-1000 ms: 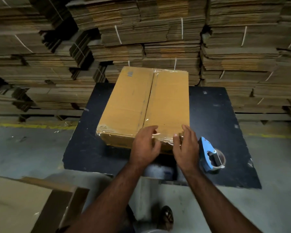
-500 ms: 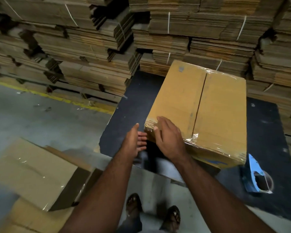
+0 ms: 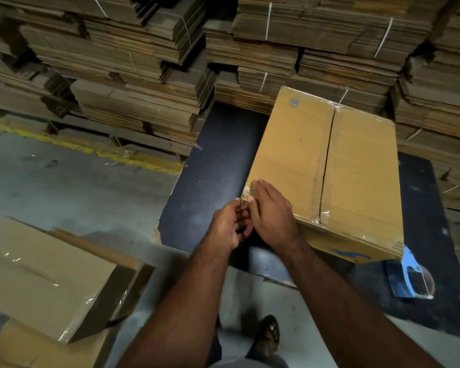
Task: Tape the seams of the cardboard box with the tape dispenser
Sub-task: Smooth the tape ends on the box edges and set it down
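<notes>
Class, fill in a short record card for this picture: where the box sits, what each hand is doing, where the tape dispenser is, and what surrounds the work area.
box: cardboard box on the black table, clear tape along its edges
right hand: right hand lies flat on the box's near left corner
left hand: left hand at the same corner, fingers loosely curled
tape dispenser: blue tape dispenser lies unheld on the table, right of the box
surroundings: flattened cardboard stacks behind; taped boxes on the floor
</notes>
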